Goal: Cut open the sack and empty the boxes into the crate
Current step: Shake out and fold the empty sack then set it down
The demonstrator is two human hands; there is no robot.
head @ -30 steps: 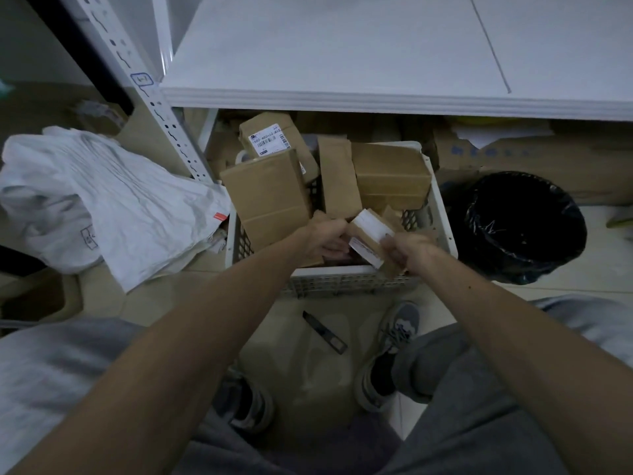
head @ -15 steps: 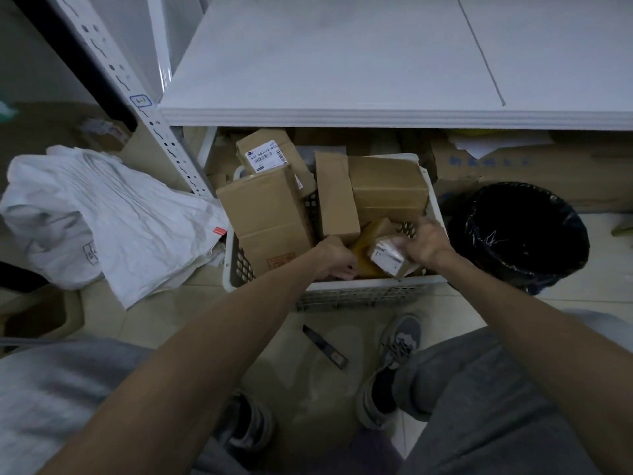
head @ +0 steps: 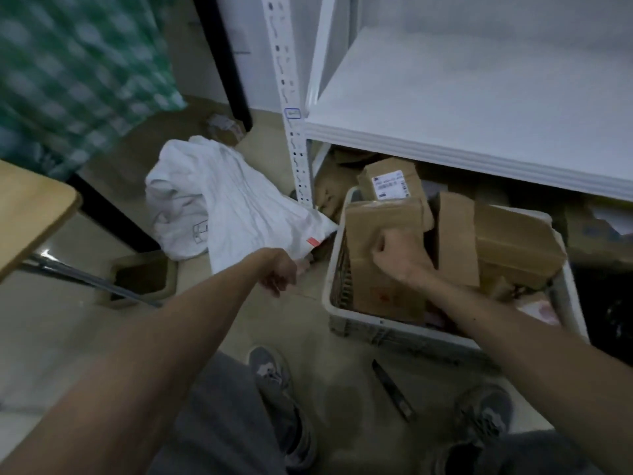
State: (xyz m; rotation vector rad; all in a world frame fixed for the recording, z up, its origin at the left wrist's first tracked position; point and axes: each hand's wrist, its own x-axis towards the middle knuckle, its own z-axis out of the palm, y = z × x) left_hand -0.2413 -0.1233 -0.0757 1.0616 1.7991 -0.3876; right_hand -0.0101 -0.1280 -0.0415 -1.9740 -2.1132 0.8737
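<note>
The crumpled white sack (head: 219,207) lies on the floor left of the white crate (head: 376,320). My left hand (head: 279,274) is at the sack's lower right corner, fingers curled round its edge. Several brown cardboard boxes fill the crate: a big one (head: 380,217) stands at its left and a labelled one (head: 390,183) sits behind it. Over the big box hovers my right hand (head: 394,255), curled in a fist with nothing visible in it. The frame is motion-blurred.
A black cutter (head: 394,392) lies on the floor between my shoes. A white shelf (head: 479,108) overhangs the crate, its upright (head: 291,114) between sack and crate. A black bin (head: 609,310) is right of the crate. A wooden seat (head: 27,207) is at far left.
My view swung left. My right hand let go of the small box in the crate. My left hand left the crate and moved left to the sack's corner.
</note>
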